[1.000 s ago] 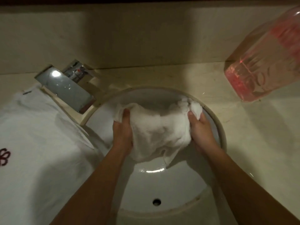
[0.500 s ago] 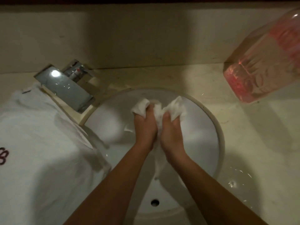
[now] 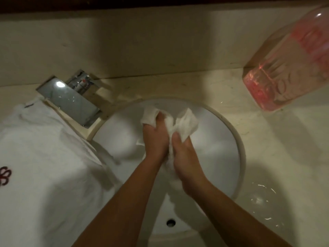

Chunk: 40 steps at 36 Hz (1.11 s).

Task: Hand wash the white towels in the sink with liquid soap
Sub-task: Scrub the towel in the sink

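Two hands work one small white towel (image 3: 188, 123) over the round sink (image 3: 240, 150).

Left hand (image 3: 156, 139): fingers curled round a bunch of the cloth, with a tuft standing out past the knuckles.
Right hand (image 3: 186, 155): likewise clenched on the cloth, thumb beside a flared fold.
The fists touch side by side with the towel squeezed between them. They are held over the far half of the bowl, and a strip of cloth trails down between the wrists.

Edges and room:
- Bare white basin lies open on both sides of the fists, out to the rim.
- Chrome faucet (image 3: 71, 102): at the rim's far left, its spout end near the left hand but apart from it.
- Large white towel (image 3: 46, 166), with a red stitched motif (image 3: 4, 175): covers the counter at left and droops over the sink's left edge, beside the left forearm.
- Pink soap bottle (image 3: 288, 68): far right on the counter (image 3: 293, 157), well apart from the sink.
- Water puddle (image 3: 261, 202): on the counter just outside the rim's near right.
- Overflow hole (image 3: 170, 222): in the bowl's near wall, between the forearms.

Change:
- A second ago the hands were apart, with the towel spread wide between them.
- Half a second ago they had closed together, and they hold much the same place now.
- Bottle, faucet and large towel are unmoved.
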### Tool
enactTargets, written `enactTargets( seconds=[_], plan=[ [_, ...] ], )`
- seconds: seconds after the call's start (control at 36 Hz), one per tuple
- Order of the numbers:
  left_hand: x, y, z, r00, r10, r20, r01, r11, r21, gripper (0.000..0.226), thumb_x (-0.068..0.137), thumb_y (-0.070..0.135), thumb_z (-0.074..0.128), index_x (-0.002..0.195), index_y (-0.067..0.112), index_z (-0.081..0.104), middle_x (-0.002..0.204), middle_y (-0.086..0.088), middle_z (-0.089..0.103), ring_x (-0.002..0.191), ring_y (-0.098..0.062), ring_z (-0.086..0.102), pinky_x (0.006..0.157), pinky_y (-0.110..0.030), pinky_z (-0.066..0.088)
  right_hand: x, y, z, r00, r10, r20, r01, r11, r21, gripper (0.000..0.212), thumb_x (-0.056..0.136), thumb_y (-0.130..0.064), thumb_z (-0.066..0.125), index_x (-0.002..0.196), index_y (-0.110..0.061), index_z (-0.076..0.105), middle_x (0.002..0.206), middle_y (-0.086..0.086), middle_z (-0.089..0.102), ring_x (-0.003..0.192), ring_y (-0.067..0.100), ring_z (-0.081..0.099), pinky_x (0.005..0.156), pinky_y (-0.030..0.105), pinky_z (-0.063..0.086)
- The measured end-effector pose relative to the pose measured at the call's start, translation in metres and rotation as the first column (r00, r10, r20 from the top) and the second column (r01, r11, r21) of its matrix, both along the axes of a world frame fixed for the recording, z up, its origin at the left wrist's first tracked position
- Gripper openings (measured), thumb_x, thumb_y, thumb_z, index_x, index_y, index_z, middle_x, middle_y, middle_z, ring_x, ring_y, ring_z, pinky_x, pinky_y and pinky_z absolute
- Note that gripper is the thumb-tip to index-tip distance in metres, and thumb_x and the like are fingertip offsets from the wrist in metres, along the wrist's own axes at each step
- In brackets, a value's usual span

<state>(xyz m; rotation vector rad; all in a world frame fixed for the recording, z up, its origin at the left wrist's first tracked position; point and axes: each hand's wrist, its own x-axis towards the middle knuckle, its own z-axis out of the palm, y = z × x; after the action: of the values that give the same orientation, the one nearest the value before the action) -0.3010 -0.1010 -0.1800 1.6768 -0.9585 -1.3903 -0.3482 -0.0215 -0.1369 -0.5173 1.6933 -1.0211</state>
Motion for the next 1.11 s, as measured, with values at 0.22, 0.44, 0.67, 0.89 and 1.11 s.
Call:
enactTargets(
  seconds=[0.22,0.44,0.67,0.89,1.11],
  plan=[
    [0.046,-0.004,-0.025,0.896,0.179,-0.405,0.039,0.879,0.475,0.088,0.083,0.081,0.065,0.134,0.009,0.069,0.125,-0.011,0.076,0.119,-0.03,0.071,0.11,-0.046,0.052,-0.063,-0.013,-0.047,0.989,0.119,-0.086,-0.103,0.98,0.17,0.045,0.103,-0.049,0.065,0.138,-0.023,0.052,0.126,-0.002,0.067,0.106,0.016,0.068,0.078,0.031,0.054],
    [0.047,0.029,-0.046,0.903,-0.408,0.136,0.366,0.896,0.252,0.116,0.072,0.084,0.068,0.159,0.012,0.041,0.156,-0.004,0.054,0.146,-0.024,0.05,0.12,-0.039,0.04,-0.077,0.001,-0.082,0.927,0.287,-0.243,-0.194,0.919,0.343,0.082,0.072,-0.046,0.097,0.138,-0.015,0.059,0.129,0.001,0.07,0.113,0.024,0.071,0.095,0.044,0.062],
    [0.041,0.026,-0.044,0.957,-0.266,0.12,0.247,0.957,0.15,0.032,0.096,0.052,0.073,0.103,0.021,0.074,0.097,0.004,0.077,0.098,-0.018,0.075,0.087,-0.033,0.059,-0.07,-0.003,-0.066,0.998,-0.007,-0.068,0.006,1.0,-0.008,0.025,0.1,-0.024,0.075,0.124,-0.017,0.072,0.111,0.002,0.081,0.101,0.018,0.079,0.089,0.036,0.063],
    [0.059,0.012,-0.024,0.999,-0.022,0.032,0.018,0.992,0.129,0.068,0.094,0.049,0.074,0.146,0.012,0.052,0.129,-0.001,0.064,0.122,-0.023,0.063,0.106,-0.038,0.052,-0.092,-0.003,-0.069,0.966,-0.011,-0.257,0.048,0.99,0.135,0.04,0.107,-0.014,0.059,0.147,-0.01,0.057,0.128,0.009,0.069,0.121,0.028,0.067,0.104,0.04,0.053],
    [0.006,0.033,-0.009,0.992,-0.108,0.068,0.094,0.979,0.179,0.11,0.085,0.095,0.025,0.129,0.002,0.064,0.128,-0.009,0.07,0.12,-0.028,0.066,0.103,-0.037,0.051,-0.03,-0.028,-0.051,0.997,-0.071,-0.014,0.072,0.978,0.198,0.079,0.107,-0.069,0.032,0.171,-0.026,0.013,0.171,0.006,0.034,0.156,0.032,0.036,0.129,0.05,0.028]
  ],
)
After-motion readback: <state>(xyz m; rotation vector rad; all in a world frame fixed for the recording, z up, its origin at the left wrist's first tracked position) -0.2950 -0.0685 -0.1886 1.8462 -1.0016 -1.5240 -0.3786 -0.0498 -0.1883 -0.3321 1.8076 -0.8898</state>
